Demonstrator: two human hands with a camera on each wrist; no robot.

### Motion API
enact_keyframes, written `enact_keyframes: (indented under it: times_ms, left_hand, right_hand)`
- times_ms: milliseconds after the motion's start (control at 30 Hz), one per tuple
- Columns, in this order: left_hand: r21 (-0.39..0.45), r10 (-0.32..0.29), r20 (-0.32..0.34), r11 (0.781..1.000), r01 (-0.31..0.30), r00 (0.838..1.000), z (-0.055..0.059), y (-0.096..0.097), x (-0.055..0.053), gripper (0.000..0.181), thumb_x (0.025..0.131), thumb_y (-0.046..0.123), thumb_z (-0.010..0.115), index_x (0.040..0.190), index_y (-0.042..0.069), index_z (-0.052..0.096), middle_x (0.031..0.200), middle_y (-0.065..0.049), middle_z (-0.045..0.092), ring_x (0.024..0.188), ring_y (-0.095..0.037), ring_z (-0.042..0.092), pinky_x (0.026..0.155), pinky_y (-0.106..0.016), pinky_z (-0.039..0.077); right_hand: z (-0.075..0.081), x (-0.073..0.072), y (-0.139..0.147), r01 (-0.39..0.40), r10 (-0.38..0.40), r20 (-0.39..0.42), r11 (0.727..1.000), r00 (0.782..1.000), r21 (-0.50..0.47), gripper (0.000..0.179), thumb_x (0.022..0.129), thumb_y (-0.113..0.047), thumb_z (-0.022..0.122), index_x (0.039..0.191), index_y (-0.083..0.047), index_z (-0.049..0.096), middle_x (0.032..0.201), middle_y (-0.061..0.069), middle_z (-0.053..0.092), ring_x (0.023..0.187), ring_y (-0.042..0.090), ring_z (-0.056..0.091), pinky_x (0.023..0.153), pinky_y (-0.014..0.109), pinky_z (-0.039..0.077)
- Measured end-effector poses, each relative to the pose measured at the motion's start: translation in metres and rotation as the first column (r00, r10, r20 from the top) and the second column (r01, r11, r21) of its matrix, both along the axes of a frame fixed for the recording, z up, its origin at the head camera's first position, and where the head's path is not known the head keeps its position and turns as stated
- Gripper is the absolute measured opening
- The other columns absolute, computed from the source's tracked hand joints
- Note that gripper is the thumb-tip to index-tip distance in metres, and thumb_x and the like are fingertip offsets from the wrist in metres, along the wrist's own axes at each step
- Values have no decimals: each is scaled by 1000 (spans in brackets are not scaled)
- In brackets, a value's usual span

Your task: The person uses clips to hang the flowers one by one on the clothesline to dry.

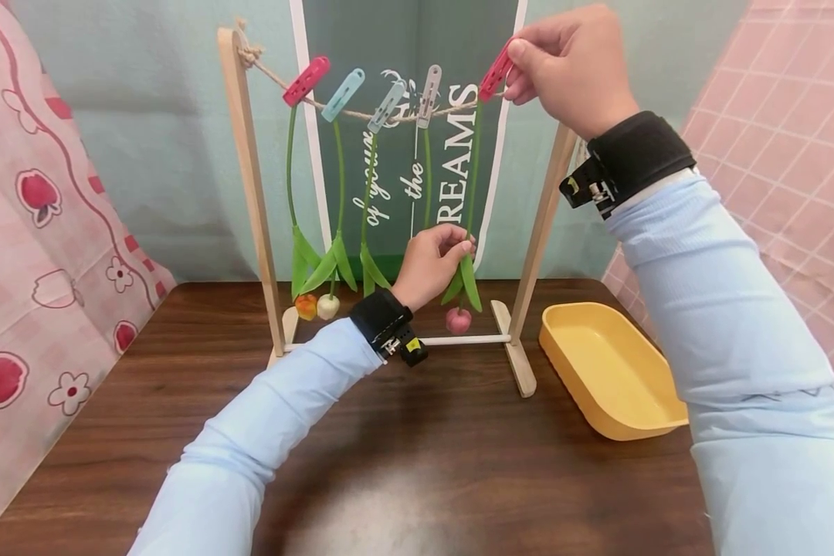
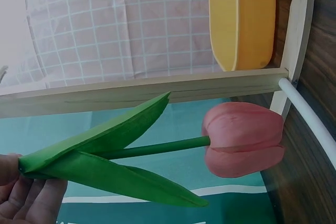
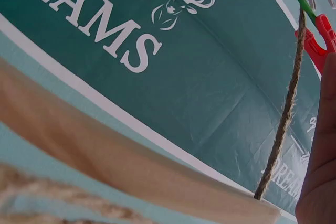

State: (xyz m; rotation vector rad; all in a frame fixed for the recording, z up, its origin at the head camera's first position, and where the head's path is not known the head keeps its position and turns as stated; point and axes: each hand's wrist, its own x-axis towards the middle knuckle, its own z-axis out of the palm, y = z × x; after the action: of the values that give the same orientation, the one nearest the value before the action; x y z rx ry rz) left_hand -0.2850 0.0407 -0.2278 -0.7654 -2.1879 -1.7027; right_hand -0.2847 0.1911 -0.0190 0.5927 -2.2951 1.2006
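A pink artificial tulip [image 1: 458, 320] hangs head down at the right of a twine line [image 1: 356, 115]. My left hand [image 1: 431, 264] holds its green stem just above the leaves; in the left wrist view, thumb and fingers grip the leaf base beside the pink bloom [image 2: 244, 140]. Up at the line, my right hand [image 1: 575, 71] pinches a red clothespin [image 1: 496, 71] between thumb and fingers. The right wrist view has that red clothespin [image 3: 316, 48] at the twine and the green stem, partly hidden by the hand.
Further left, more tulips hang from the line by a red clothespin [image 1: 306, 81], blue ones and a grey one [image 1: 428, 96]. A wooden stand [image 1: 246, 162] carries the line. A yellow basin [image 1: 598, 351] sits at right on the brown table [image 1: 472, 463].
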Motion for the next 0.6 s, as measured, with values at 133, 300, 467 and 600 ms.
enact_keyframes:
  times_ms: [133,300,467,600]
  left_hand:
    - [6,3,-12,1000,-3,1000,0,1,0,10,97,6,60,95,0,68,90,-9,71,78,-14,66,69,-21,50]
    - [10,4,-27,1000,-4,1000,0,3,-1,11,97,7,60,96,-1,68,90,-10,71,78,-15,66,69,-20,49]
    - [7,8,-26,1000,-8,1000,-2,5,-1,10,97,6,60,96,-1,68,90,-10,71,79,-15,66,70,-20,49]
    - [-14,9,-16,1000,-9,1000,-3,5,-1,11,97,6,59,98,0,67,92,-9,71,81,-15,66,72,-20,49]
  right_hand:
    - [0,-1,0,25,-26,23,999,999,40,29,95,-16,62,113,7,68,68,-3,65,60,7,64,65,13,50]
    - [-1,-3,-2,33,-35,43,998,998,52,29,96,-16,61,111,8,68,66,-3,64,57,7,63,64,13,50]
    - [-3,-6,-3,27,-31,56,998,998,64,29,96,-16,61,110,9,68,67,-2,65,57,7,64,63,14,51]
    - [-5,-6,-3,36,-42,52,993,998,117,31,96,-18,60,111,8,68,69,-1,65,58,7,64,64,14,51]
